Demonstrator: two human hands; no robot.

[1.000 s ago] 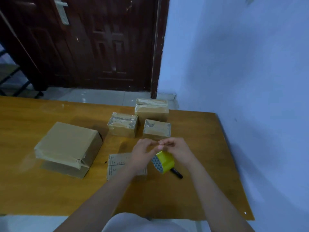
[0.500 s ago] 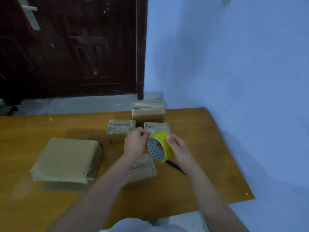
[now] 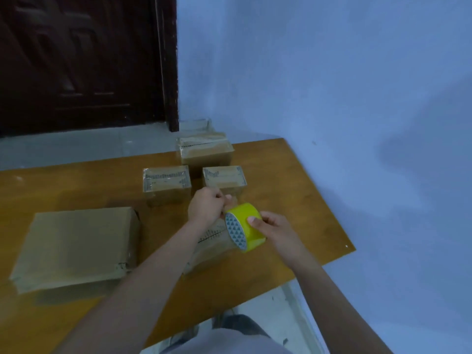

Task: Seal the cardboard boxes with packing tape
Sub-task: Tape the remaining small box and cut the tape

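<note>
Head view, forward-down, close over table (image 3: 301, 175)

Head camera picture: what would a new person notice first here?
The yellow tape roll stands out most, held above the wooden table by the right hand, while the left hand pinches at its upper edge. A large cardboard box lies at the left. Three small boxes stand behind the hands.
</note>
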